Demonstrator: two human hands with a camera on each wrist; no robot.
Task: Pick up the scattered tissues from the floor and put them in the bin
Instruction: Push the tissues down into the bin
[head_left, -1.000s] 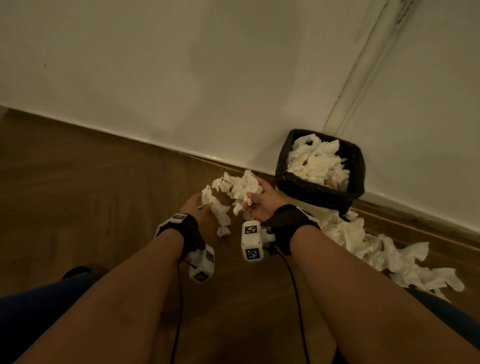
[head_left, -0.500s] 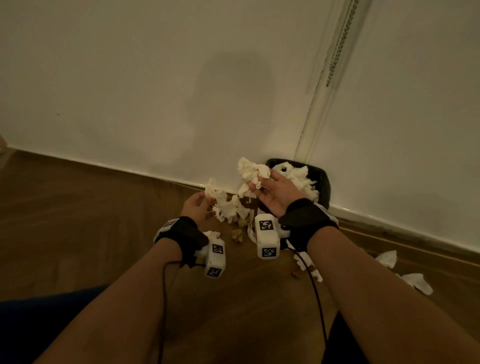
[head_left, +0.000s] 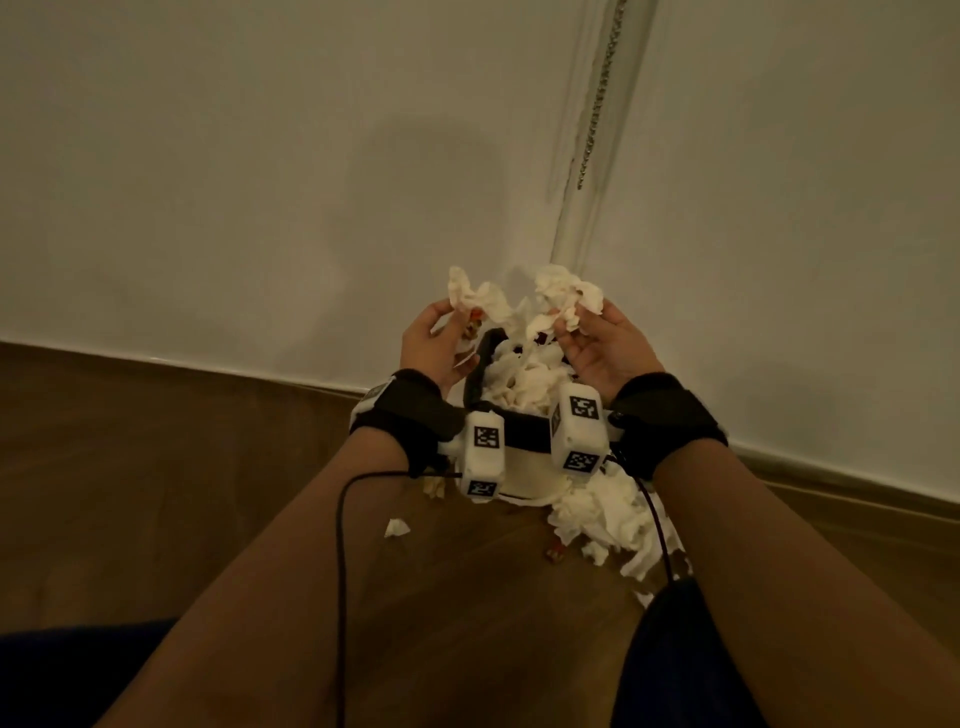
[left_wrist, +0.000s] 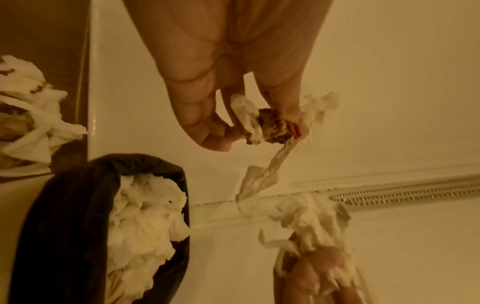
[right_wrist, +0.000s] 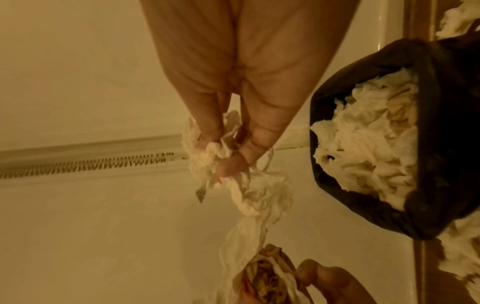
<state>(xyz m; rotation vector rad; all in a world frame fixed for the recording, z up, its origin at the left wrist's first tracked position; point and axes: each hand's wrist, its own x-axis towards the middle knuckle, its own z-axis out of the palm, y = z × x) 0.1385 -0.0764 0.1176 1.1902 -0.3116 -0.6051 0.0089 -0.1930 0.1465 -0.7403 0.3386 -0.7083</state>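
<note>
Both hands are raised above the black bin (head_left: 475, 376), each holding crumpled white tissue. My left hand (head_left: 436, 332) pinches a wad of tissue (head_left: 480, 299) that has a brownish, reddish scrap inside it (left_wrist: 275, 127). My right hand (head_left: 587, 332) grips another wad (head_left: 569, 293). A twisted strip of tissue (right_wrist: 246, 230) joins the two wads. The bin (left_wrist: 64, 226) is heaped with white tissues (left_wrist: 145, 222), which also show in the right wrist view (right_wrist: 369, 139). More tissues lie scattered on the floor (head_left: 608, 519) to the right of the bin.
The bin stands against a white wall and skirting board (head_left: 260, 371) on a brown wooden floor (head_left: 182, 493). A bead chain (head_left: 597, 93) hangs down the wall above it. Small tissue scraps (head_left: 397, 527) lie in front of the bin. Dark trouser legs (head_left: 78, 675) fill the lower corners.
Both hands have lifted the tissue bundle from near the floor to above the bin. The bundle has been pulled apart into two wads joined by a strip.
</note>
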